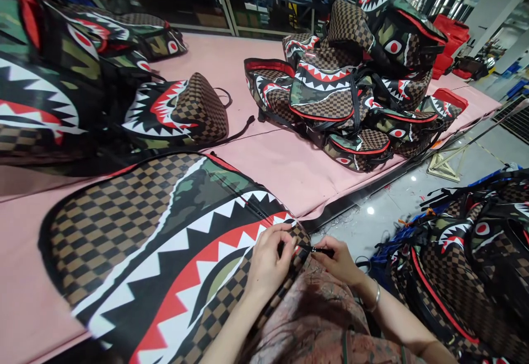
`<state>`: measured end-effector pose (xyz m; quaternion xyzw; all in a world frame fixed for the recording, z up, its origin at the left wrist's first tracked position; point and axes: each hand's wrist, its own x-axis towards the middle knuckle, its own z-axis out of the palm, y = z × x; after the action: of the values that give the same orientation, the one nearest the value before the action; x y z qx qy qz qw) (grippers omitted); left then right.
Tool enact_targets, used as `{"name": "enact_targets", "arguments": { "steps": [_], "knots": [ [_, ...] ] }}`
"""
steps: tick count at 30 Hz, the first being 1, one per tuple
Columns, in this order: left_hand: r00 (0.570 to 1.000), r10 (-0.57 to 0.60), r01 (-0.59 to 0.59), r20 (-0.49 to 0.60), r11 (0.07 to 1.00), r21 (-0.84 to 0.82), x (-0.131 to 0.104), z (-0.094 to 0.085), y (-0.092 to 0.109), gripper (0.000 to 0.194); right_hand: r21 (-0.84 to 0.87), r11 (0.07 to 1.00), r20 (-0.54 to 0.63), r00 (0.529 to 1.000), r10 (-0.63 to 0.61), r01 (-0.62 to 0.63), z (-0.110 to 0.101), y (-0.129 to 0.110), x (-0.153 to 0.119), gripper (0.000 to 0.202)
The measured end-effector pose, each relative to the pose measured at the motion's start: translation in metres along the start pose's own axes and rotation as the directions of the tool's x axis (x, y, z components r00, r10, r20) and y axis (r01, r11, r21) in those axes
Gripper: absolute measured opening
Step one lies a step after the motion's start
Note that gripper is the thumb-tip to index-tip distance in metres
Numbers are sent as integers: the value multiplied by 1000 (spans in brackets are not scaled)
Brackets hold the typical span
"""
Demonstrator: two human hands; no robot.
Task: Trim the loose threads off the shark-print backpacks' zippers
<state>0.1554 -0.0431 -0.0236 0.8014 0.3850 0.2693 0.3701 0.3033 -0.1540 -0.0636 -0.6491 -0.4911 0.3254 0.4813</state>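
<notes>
On the pink-topped desk (25, 242) lies a brown-checked, camouflage bag (159, 262) printed with shark teeth; at its right end the left hand (269, 251) curls nearly closed, its hold unclear. The right hand (338, 262) pinches a slim black strip (314, 250): apparently fine edge work, calling next for steadiness.

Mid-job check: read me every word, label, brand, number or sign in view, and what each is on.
None can be read.
Black item in the right hand: white marks, too small to read.
Large bag in front: teeth and check print, no readable lettering.
Any signs in the background: too small or blurred to read.
</notes>
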Motion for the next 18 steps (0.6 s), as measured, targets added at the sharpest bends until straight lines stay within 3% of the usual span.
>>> {"name": "enact_targets", "arguments": {
  "steps": [3, 5, 10, 18],
  "knots": [
    [991, -30, 34, -132, 999, 25, -5, -13, -10, 23, 63, 998, -37, 999, -5, 8, -7, 12, 6, 22],
    [972, -59, 81, -226, 993, 89, -14, -24, -18, 32, 40, 996, -52, 996, -76, 78, -15, 20, 14, 23],
    [981, -171, 180, -89, 978, 107, -44, -37, -29, 31, -30, 965, 53, 964, -259, 261, -33, 33, 40, 29],
    [973, -209, 231, -103, 924, 306, -48, -18, -8, 33, -46, 897, 270, 870, -413, 440, -31, 29, 72, 28]
  ]
}}
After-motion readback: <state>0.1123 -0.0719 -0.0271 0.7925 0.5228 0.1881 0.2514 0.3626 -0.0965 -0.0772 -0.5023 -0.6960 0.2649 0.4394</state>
